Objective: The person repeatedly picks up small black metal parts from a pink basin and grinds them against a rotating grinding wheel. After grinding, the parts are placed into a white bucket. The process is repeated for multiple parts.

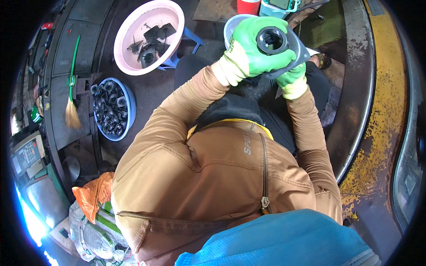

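Note:
Both my hands wear green-and-pale-yellow gloves and hold one black molded part, which has a round, hollow collar on a flat flange. My left hand is closed round the collar, its fingers and thumb on either side of the ring opening. Beneath the flange, my right hand grips from below; its fingertips are partly hidden by the part. To the left, a pink basin contains several black flanged pieces. A blue basin nearer me is heaped with black tubular parts.
The pink basin sits on a blue stool. Beyond my hands are a pale bowl, a red container and a teal basket. A broom leans at left. A worn yellow metal edge runs along the right.

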Motion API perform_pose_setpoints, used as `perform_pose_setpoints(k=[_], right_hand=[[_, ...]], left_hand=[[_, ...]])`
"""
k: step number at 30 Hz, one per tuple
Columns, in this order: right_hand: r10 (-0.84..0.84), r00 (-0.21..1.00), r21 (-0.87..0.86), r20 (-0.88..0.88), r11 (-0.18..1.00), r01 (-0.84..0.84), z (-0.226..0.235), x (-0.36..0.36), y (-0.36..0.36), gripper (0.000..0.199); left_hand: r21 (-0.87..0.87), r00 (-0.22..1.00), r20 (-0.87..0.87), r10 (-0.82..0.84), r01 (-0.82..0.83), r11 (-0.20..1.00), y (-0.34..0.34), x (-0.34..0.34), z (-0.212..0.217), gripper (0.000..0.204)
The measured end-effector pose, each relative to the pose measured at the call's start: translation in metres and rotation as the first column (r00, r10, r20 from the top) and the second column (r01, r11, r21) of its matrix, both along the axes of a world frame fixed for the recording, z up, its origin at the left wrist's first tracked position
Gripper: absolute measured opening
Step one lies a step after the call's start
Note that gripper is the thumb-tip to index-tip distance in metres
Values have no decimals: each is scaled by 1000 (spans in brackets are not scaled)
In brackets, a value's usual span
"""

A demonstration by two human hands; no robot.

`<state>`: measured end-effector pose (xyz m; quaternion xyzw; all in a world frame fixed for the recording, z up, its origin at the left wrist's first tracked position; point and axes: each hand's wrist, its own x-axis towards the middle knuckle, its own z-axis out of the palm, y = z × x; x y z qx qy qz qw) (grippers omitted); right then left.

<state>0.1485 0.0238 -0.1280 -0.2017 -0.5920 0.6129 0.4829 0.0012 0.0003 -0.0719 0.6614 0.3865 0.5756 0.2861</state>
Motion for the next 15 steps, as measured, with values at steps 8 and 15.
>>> perform_pose_setpoints(k=[8,15], right_hand=[[276,883,95,380,938,-334,10,20,-1,56],[569,820,-426,-51,731,-534,12,15,-28,43]], left_hand=[[-160,835,-106,-539,521,838,2,-24,20,39],[43,267,616,-741,928,370,13,-9,9,43]])
